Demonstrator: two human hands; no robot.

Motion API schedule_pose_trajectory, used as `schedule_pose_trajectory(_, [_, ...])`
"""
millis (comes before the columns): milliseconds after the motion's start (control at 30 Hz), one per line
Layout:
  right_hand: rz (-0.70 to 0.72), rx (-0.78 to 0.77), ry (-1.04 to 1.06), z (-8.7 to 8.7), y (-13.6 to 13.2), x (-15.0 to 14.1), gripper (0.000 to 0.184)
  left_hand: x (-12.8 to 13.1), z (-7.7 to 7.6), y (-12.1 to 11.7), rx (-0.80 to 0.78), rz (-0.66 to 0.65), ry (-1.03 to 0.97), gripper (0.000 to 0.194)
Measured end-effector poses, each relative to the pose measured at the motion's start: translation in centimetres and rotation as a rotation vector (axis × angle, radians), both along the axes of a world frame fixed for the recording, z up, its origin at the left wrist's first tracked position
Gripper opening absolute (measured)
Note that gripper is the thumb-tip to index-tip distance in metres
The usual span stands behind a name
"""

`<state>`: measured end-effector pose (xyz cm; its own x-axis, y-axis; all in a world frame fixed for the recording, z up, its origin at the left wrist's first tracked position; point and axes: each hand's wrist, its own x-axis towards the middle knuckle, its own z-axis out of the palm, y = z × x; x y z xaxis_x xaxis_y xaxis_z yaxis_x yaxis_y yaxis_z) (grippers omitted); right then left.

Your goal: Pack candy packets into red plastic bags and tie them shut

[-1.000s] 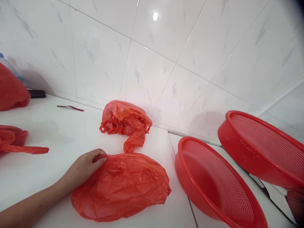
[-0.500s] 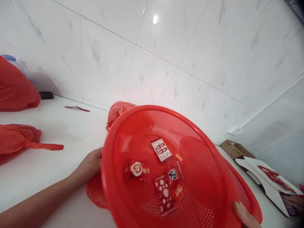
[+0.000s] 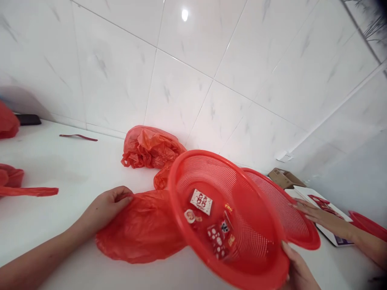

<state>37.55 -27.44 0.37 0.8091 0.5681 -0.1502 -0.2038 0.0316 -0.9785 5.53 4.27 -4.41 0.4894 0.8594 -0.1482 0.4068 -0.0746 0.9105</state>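
My left hand [image 3: 113, 203] is closed on the edge of a red plastic bag [image 3: 142, 229] lying on the white table. My right hand [image 3: 298, 264] grips the near right rim of a red mesh basket [image 3: 254, 201], thumb over the edge. The basket is tilted toward me, its left side above the bag. In its bottom lie several wrapped sweets [image 3: 217, 241] and a small white packet [image 3: 201, 201] with red print. A second red basket [image 3: 272, 189] is partly hidden behind it; another person's hand [image 3: 314, 213] reaches over its right side.
Crumpled red bags [image 3: 151, 147] sit against the tiled wall. At far left are more red bags [image 3: 10, 177], a black object [image 3: 28, 119] and a thin red strip [image 3: 78, 137]. Toward the right are a cardboard box [image 3: 282, 177], a white box [image 3: 305, 193] and another red rim [image 3: 369, 225].
The basket has moved right and away from my left hand, uncovering the red bag in it. The other person's hand has come into view at the right. The view has shifted somewhat.
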Motion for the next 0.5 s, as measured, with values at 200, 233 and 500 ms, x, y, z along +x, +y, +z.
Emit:
schedule_pose_trajectory(200, [-0.221, 0.221, -0.06, -1.4, 0.7, 7.1, 0.022, 0.0, 0.3, -0.1, 0.011, -0.006, 0.025, 0.022])
schedule_pose_trajectory(233, [-0.239, 0.25, -0.036, -1.7, 0.5, 7.7, 0.023, 0.0, 0.4, -0.2, 0.013, 0.001, 0.023, 0.023])
schedule_pose_trajectory(500, [-0.334, 0.224, 0.152, -3.0, -3.9, 7.7, 0.028, -0.1, 0.5, -0.4, -0.101, 0.038, -0.078, 0.028])
